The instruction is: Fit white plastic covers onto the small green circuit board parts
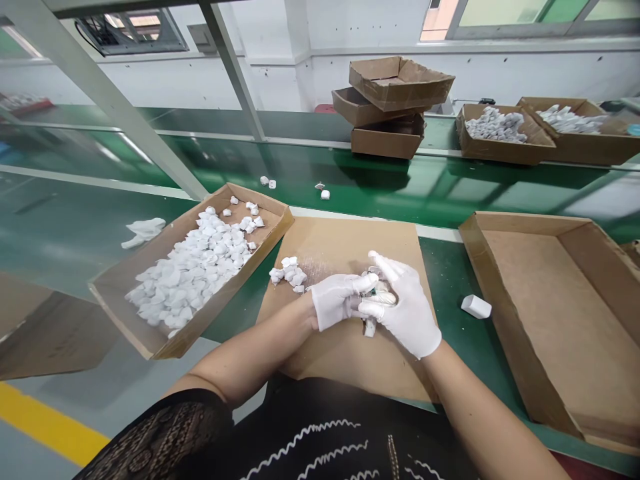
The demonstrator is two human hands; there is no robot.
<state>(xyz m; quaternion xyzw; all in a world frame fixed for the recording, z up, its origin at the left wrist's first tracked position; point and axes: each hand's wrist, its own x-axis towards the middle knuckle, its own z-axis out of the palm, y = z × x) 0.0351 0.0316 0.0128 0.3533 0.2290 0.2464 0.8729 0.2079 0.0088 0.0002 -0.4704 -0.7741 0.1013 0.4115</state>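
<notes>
My left hand, in a white glove, is closed with its fingertips on a small white part with a green piece. My right hand, gloved too, curls round the same spot from the right, its upper fingers raised and apart. The fingers partly cover what lies between the hands. Under them, a small white piece shows above the cardboard sheet. Left of my hands, a little heap of white pieces rests on that sheet.
At left stands a shallow cardboard box of many small white pieces. To the right are a white rounded block and a large cardboard tray. Stacked boxes and filled boxes stand behind. A white glove lies far left.
</notes>
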